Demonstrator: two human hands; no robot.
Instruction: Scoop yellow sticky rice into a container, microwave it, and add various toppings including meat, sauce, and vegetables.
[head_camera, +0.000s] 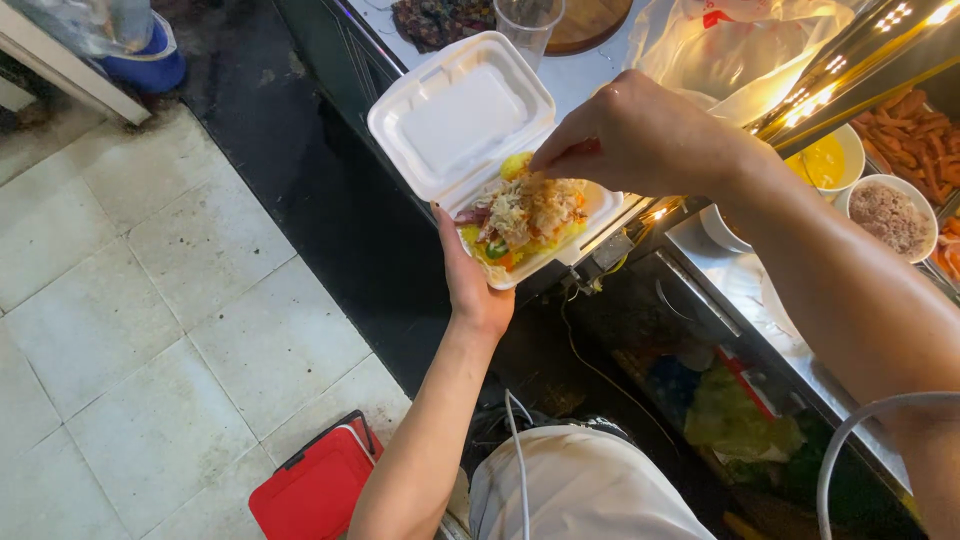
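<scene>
My left hand (472, 282) holds an open white foam clamshell box (462, 118) from underneath, its lid tipped back to the left. The box's lower half is filled with yellow rice, shredded meat and bits of vegetable (525, 215). My right hand (640, 135) hovers over the far edge of the food with fingertips pinched together, touching or sprinkling something onto the rice; what it pinches is too small to tell.
A steel counter (740, 290) on the right carries a bowl of yellow sauce (828, 160), a bowl of shredded meat (890, 215) and a tray of sausages (915, 130). A clear plastic cup (527, 25) and plastic bags (730, 50) stand behind. A red box (318, 485) sits on the tiled floor.
</scene>
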